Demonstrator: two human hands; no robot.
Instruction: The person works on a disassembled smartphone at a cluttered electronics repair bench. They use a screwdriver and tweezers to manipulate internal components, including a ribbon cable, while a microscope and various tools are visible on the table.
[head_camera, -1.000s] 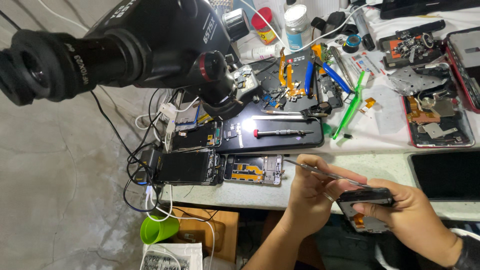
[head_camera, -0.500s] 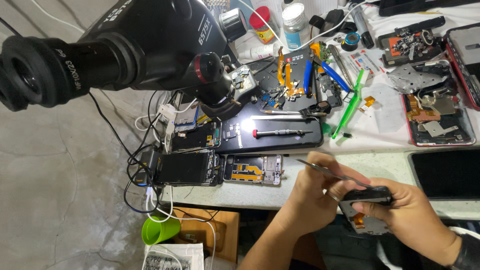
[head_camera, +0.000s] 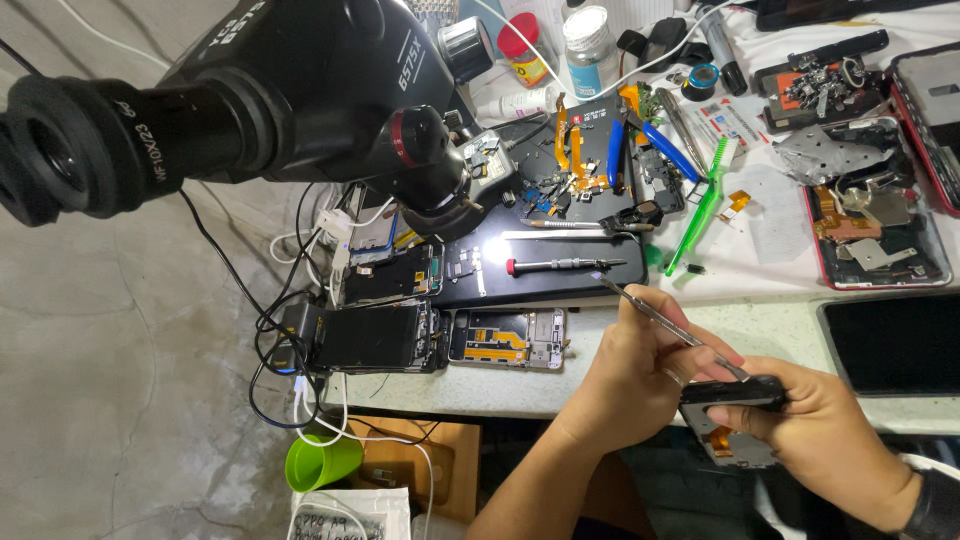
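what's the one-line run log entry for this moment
left hand: holds thin metal tweezers | right hand: grips small dark phone part | opened gold-and-grey phone: on bench edge

Both hands (head_camera: 730, 400) hold tweezers (head_camera: 665, 322) and a phone frame (head_camera: 735, 415) beneath a microscope (head_camera: 290, 90).

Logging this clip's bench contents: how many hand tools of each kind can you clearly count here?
Tweezers: 2, one in the left hand, one on the black mat
Screwdriver: 1
Green brush: 1
Total: 4
The right hand holds a phone frame, not counted.
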